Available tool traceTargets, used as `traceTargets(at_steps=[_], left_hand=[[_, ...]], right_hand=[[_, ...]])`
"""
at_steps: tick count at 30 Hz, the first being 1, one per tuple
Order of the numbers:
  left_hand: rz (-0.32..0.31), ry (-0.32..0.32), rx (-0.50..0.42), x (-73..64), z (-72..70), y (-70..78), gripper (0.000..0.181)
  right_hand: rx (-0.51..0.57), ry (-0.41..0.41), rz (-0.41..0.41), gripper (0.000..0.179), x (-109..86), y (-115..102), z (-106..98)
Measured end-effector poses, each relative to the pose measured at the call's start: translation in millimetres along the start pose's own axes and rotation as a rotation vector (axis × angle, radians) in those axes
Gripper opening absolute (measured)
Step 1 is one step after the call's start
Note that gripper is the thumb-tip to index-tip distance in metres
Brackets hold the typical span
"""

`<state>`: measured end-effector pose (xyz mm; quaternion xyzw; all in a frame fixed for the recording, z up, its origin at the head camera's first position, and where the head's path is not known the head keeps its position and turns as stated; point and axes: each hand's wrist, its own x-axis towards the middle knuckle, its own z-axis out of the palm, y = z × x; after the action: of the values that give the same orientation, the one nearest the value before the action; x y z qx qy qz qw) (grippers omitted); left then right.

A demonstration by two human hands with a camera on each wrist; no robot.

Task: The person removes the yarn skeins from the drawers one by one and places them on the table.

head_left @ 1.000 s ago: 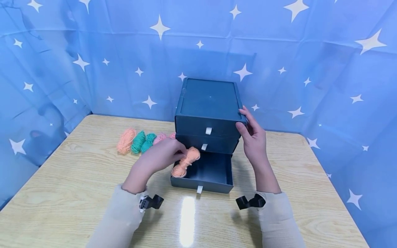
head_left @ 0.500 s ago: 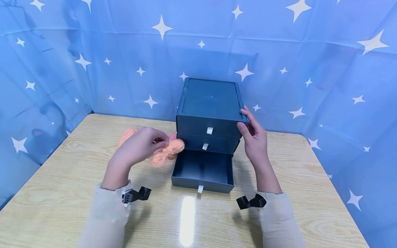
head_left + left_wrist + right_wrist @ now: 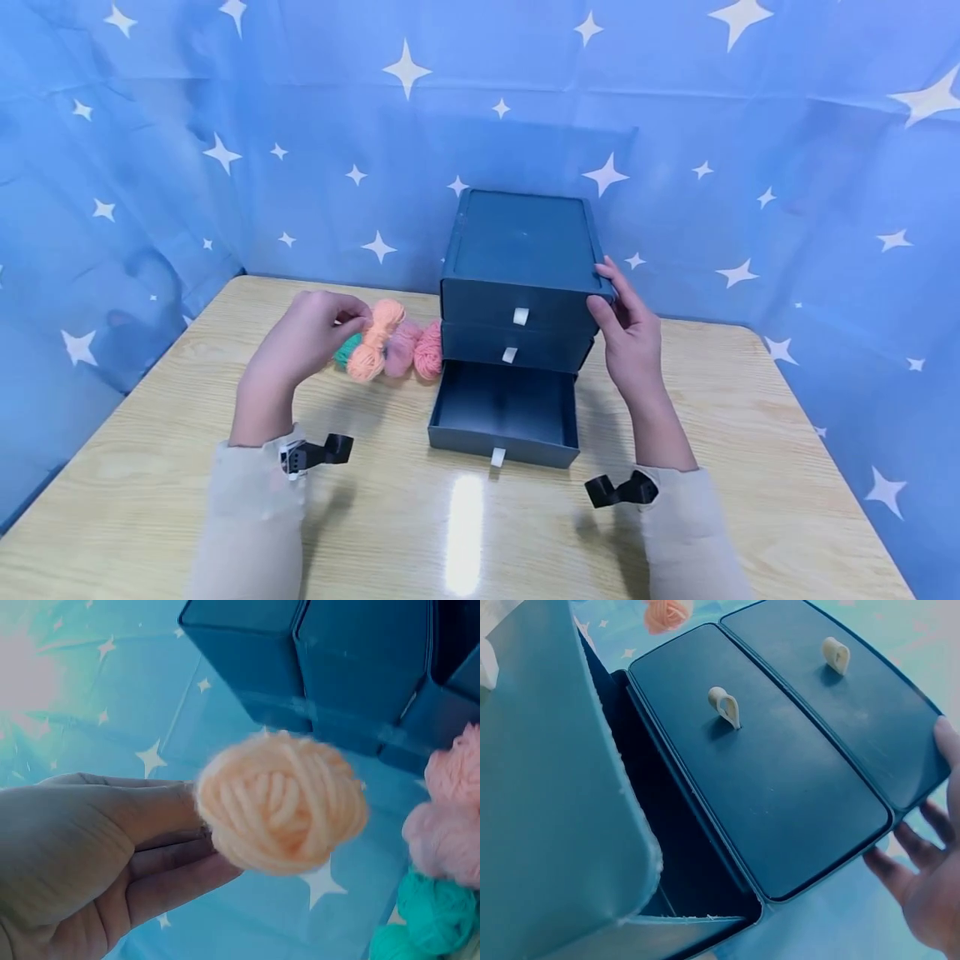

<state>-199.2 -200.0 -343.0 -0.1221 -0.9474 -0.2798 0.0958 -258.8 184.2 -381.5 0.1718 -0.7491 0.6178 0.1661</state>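
Observation:
My left hand (image 3: 303,337) pinches a peach yarn skein (image 3: 377,342), tied at its middle, between thumb and fingers. It hangs over the row of yarn left of the cabinet; the left wrist view shows the skein (image 3: 285,806) end-on. A dark blue drawer cabinet (image 3: 525,237) stands near the back of the table, its bottom drawer (image 3: 502,446) pulled out with nothing inside. My right hand (image 3: 633,350) rests on the cabinet's upper right front corner, thumb on the front face, fingers along the side. The right wrist view shows these fingers (image 3: 896,874) spread and fairly straight.
Behind the held skein lie a bright pink skein (image 3: 429,352), a paler pink one (image 3: 402,350) and some teal yarn (image 3: 347,350), partly covered. Both upper drawers are closed, with white pull tabs (image 3: 521,317). A blue star-patterned cloth (image 3: 315,125) hangs behind the wooden table (image 3: 390,517).
My left hand has carried the peach skein from above the open drawer leftward and back, over the other yarn. My right hand has stayed on the cabinet corner; the head view has shifted slightly.

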Motion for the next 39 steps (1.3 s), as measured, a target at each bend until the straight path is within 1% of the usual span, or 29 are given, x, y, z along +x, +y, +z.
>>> traceTargets(at_steps=[5, 8, 11, 14, 17, 19, 21, 23, 25, 27, 29, 32, 35, 39], left_hand=[[-0.04, 0.009, 0.018, 0.6, -1.2, -9.7, 0.016], [-0.059, 0.003, 0.045, -0.6, -6.7, -21.9, 0.017], [-0.074, 0.004, 0.08, 2.4, -9.5, -40.8, 0.019], [-0.07, 0.034, 0.122, 7.7, -11.0, -63.4, 0.021], [-0.03, 0.087, 0.171, 12.4, -14.4, -85.7, 0.018], [-0.007, 0.111, 0.203, 15.0, -17.7, -98.7, 0.015], [0.001, 0.123, 0.229, 17.4, -21.2, -110.7, 0.013], [-0.017, 0.105, 0.241, 19.2, -24.3, -121.9, 0.013], [-0.04, 0.068, 0.247, 22.0, -27.3, -130.9, 0.014], [-0.059, 0.015, 0.239, 25.4, -30.6, -138.2, 0.016], [-0.071, -0.031, 0.231, 25.5, -32.1, -144.9, 0.018], [-0.066, -0.078, 0.227, 23.3, -32.4, -154.5, 0.019], [-0.052, -0.102, 0.235, 21.2, -32.3, -161.8, 0.016], [-0.051, -0.13, 0.245, 23.1, -27.4, -166.0, 0.014]], right_hand=[[-0.004, 0.003, 0.007, 0.043, -0.9, -1.4, -3.5], [0.004, -0.004, 0.013, 0.043, -0.6, -1.8, -1.3], [0.009, 0.003, 0.014, 0.043, -0.7, -1.2, -1.0], [0.012, 0.011, 0.025, 0.043, -2.3, -0.2, -2.6], [0.014, 0.013, 0.034, 0.043, -3.6, 0.0, -3.1], [0.025, 0.012, 0.024, 0.043, -2.8, 0.2, -2.3], [0.047, 0.009, 0.011, 0.043, -1.7, 0.4, -0.8], [0.061, 0.003, 0.004, 0.043, -0.8, 1.2, 0.8], [0.055, 0.0, -0.001, 0.043, -0.1, 1.6, 1.5], [0.035, 0.002, -0.008, 0.042, 0.9, 1.5, 1.3], [0.008, 0.002, -0.014, 0.042, 0.9, 1.9, 1.1], [0.004, -0.003, -0.013, 0.042, 0.1, 2.9, 1.3], [0.004, -0.014, -0.001, 0.043, -1.1, 3.7, 1.1], [-0.018, -0.013, 0.0, 0.042, -1.1, 2.4, -3.4]])
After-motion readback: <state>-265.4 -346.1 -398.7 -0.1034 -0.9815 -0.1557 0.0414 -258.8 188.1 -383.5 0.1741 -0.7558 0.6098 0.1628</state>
